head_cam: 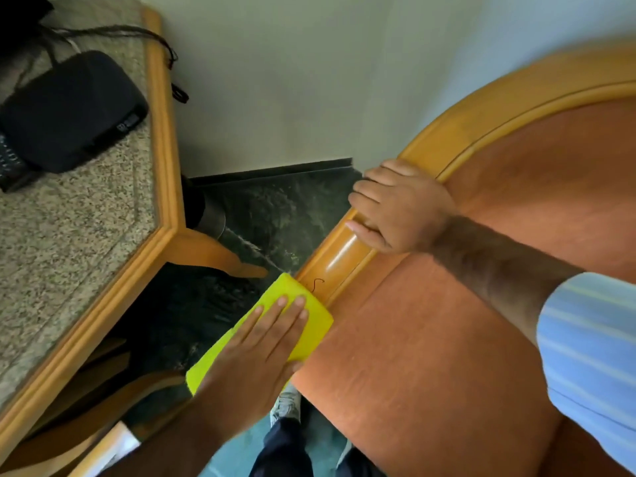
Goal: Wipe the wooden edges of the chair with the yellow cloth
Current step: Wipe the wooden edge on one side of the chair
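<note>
Wiping along the chair's wooden rail (339, 259) is where we're at. Our left hand (265, 342) lies flat, fingers spread out, pressing the yellow cloth (309, 321) down onto the lower end of that rail, right next to the orange seat cushion (430, 356). Our right hand (401, 206) is curled over the rail further up, gripping the wood to steady the chair.

To do this bit well, we'd say keep the palm pressure even and slide the cloth lengthwise along the groove, not across it. There's a thin dark strand (317, 284), maybe a hair, lying on the wood just ahead of the cloth, so sweep that up too.

Count-wise: one cloth, one chair, two hands, and one granite-topped table (86, 235) with one black box (69, 111) on it.
</note>
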A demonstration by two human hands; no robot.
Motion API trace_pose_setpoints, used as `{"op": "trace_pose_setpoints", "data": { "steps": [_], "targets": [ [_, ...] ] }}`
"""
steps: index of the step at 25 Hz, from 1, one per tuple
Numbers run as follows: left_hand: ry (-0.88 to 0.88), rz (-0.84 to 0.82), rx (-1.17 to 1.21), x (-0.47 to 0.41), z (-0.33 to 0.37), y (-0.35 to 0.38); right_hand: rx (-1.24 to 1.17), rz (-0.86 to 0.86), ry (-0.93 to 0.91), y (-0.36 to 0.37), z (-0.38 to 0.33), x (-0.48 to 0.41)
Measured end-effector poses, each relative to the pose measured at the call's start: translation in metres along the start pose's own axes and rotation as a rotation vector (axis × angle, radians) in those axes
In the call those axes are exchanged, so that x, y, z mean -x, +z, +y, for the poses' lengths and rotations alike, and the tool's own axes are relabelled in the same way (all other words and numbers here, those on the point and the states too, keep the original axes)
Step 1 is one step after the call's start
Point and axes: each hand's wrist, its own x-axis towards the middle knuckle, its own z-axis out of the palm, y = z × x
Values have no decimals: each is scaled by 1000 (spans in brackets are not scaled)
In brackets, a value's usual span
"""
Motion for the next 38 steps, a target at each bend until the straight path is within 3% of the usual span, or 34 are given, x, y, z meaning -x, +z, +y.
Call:
{"op": "trace_pose_setpoints", "data": {
  "steps": [6, 12, 14, 19, 25, 27, 31, 33, 36, 38],
  "targets": [
    [-168, 98, 113, -103, 25, -28, 10, 72, -21, 3, 1, -1],
    [12, -3, -11, 20, 11, -8, 25, 61, -21, 5, 3, -1],
    [19, -17, -21, 14, 7, -10, 28, 43, -12, 7, 3, 1],
    [-94, 66, 92, -99, 26, -32, 7, 69, -28, 11, 3, -2],
    [-52, -47, 177, 9, 16, -23, 37, 34, -40, 7, 3, -3],
    [-48, -64, 193, -2, 10, -26, 21, 36, -25, 8, 3, -1],
    [-382, 5, 546, -121, -2, -47, 22, 93, -31, 12, 3, -1],
    [-354, -16, 616, -129, -6, -46, 27, 116, -43, 14, 3, -1],
    [-141, -121, 194, -59, 5, -26, 20, 140, -30, 11, 4, 1],
    [-72, -105, 93, -11, 14, -19, 20, 144, -37, 9, 2, 0]
  ]
}}
